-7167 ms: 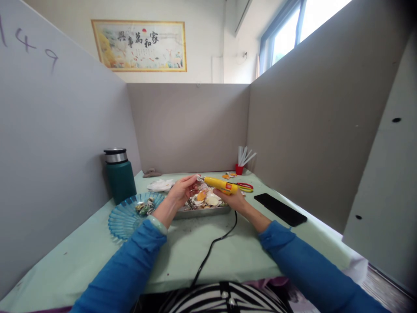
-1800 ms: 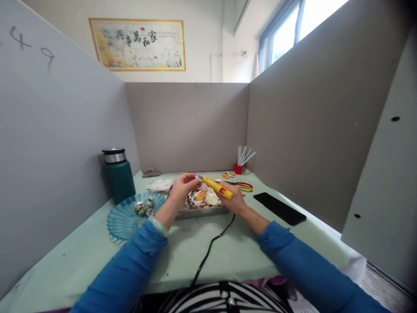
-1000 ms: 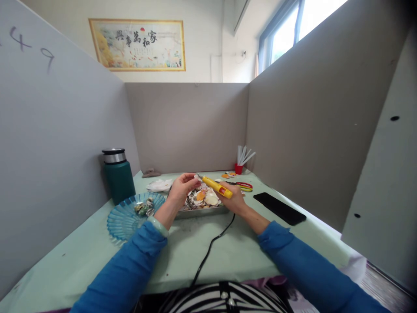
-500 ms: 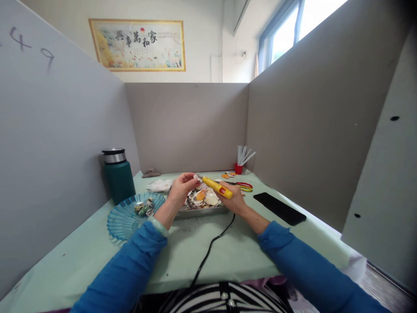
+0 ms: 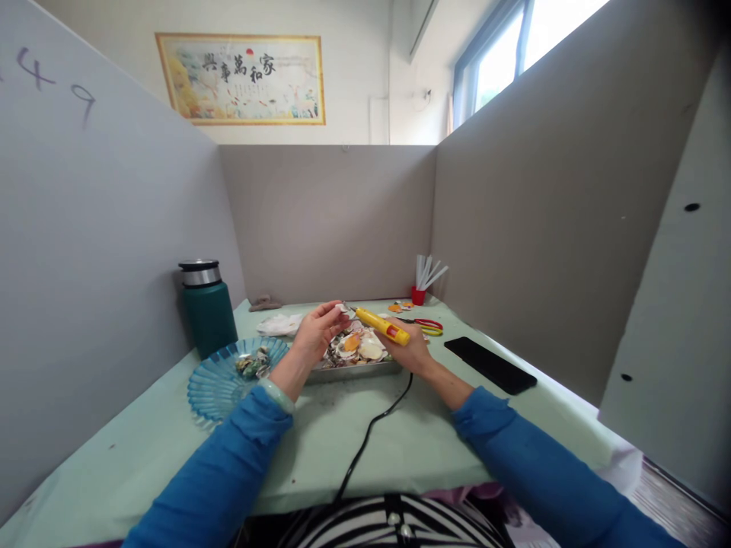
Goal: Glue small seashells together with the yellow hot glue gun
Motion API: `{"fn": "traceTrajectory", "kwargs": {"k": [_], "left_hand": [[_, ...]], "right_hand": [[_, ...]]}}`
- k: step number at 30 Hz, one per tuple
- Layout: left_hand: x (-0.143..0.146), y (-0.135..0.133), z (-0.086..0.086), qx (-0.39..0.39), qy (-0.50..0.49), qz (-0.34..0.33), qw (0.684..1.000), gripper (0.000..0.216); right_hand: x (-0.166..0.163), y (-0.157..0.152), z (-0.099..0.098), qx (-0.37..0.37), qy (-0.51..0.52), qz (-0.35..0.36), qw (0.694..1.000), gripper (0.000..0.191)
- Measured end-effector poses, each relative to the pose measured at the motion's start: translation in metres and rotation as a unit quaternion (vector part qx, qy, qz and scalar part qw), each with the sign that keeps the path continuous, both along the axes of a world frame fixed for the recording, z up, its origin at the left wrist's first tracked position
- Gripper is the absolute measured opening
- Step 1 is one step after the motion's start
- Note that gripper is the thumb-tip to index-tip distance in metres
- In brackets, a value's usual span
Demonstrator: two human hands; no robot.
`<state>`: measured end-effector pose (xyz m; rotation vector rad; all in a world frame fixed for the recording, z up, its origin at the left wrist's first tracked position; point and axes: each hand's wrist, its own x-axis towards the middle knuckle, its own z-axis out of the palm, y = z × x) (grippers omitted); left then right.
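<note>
My left hand (image 5: 313, 336) pinches a small whitish shell (image 5: 342, 307) between thumb and fingers, above a shallow tray (image 5: 354, 371) heaped with shells. In my right hand (image 5: 413, 352) is a yellow corded glue gun (image 5: 379, 325), its thin metal tip pointing left, close to the held shell. Whether tip and shell touch, I cannot tell. An orange shell (image 5: 352, 342) and a pale cream shell (image 5: 371, 350) lie on top of the pile. Both hands hide part of the tray. A black cord (image 5: 371, 428) runs from beneath my right hand to the table's front edge.
A blue fluted plate (image 5: 209, 388) with small shells is at left, by a green bottle (image 5: 209, 316). White plastic (image 5: 279, 325) lies behind. At right are scissors (image 5: 429, 327), a black phone (image 5: 489, 365) and a red cup (image 5: 419, 296) of white sticks. Grey partitions (image 5: 331, 221) enclose the table.
My left hand has shifted and turned the small shell slightly. The glue gun has moved a tiny bit to the right; the rest looks the same.
</note>
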<state>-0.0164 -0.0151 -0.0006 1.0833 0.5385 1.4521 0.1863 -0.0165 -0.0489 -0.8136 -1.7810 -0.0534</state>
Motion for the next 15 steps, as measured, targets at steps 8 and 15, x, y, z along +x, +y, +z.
{"fn": "traceTrajectory", "kwargs": {"k": [8,15], "left_hand": [[-0.0003,0.0016,-0.0006,-0.002,-0.008,0.007,1.000,0.025],[-0.0011,0.0045,-0.0028,0.001,-0.004,0.007,1.000,0.026]], "right_hand": [[0.0008,0.0039,-0.0038,0.004,-0.023,0.001,1.000,0.019],[0.0003,0.0005,-0.0009,0.007,-0.017,0.008,1.000,0.018]]}}
